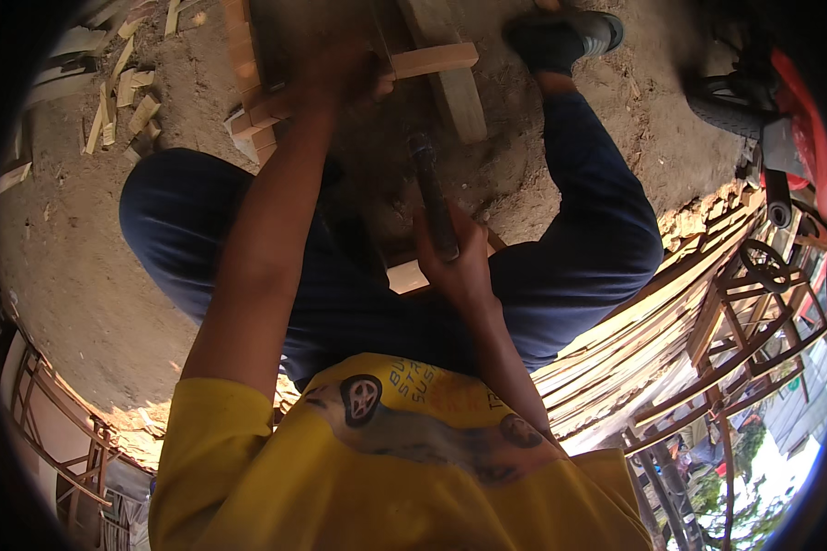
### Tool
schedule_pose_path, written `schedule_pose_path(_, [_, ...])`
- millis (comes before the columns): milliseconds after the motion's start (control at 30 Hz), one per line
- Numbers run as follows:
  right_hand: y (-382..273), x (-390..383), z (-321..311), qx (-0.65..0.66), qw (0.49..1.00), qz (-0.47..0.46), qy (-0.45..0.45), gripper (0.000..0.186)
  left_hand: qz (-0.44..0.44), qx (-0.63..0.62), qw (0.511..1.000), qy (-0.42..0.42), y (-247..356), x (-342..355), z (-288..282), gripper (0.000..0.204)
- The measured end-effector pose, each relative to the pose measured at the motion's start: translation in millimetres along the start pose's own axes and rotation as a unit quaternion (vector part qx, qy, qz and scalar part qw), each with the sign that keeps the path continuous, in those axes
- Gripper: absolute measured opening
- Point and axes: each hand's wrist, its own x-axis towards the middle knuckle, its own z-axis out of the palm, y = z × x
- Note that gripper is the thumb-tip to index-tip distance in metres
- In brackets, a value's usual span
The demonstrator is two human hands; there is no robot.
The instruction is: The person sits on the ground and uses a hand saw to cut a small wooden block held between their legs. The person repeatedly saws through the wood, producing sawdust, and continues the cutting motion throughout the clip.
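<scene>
My right hand [457, 250] is closed round the dark handle of a hammer [429, 188]. Its rounded head end points away from me, over the shaded ground between my legs. Farther off, my left hand [345, 73] is dark and blurred, with its fingers curled in beside a short wooden bar [435, 60]. What those fingers hold is hidden. The bar's right end lies across a thick timber beam [457, 96]. Left of my hand runs a row of light wooden pieces [242, 55], with another piece [268, 110] reaching toward my wrist.
Wood offcuts [110, 110] are scattered on the dirt at the far left. Long planks [629, 340] are stacked behind my right leg. A wooden frame with a wheel [764, 266] and a red object [804, 138] stand to the right. My shoe [565, 39] rests at the far right.
</scene>
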Motion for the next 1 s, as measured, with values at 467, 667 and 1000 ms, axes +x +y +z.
schedule_pose_path(467, [-17.6, -50.2, -8.0, -0.028, 0.999, 0.042, 0.012, 0.015, -0.028, -0.084, 0.996, -0.026, -2.4, -2.3, 1.4, 0.027])
schedule_pose_path(667, [-17.6, -40.9, -15.0, -0.014, 0.999, 0.051, 0.003, 0.014, -0.028, -0.11, 0.993, -0.016, 7.6, -10.5, -5.3, 0.035])
schedule_pose_path(1000, [17.2, -28.6, -5.5, -0.027, 0.999, -0.035, 0.006, 0.015, -0.068, -0.083, 0.985, 0.135, 2.8, -3.6, 12.0, 0.044])
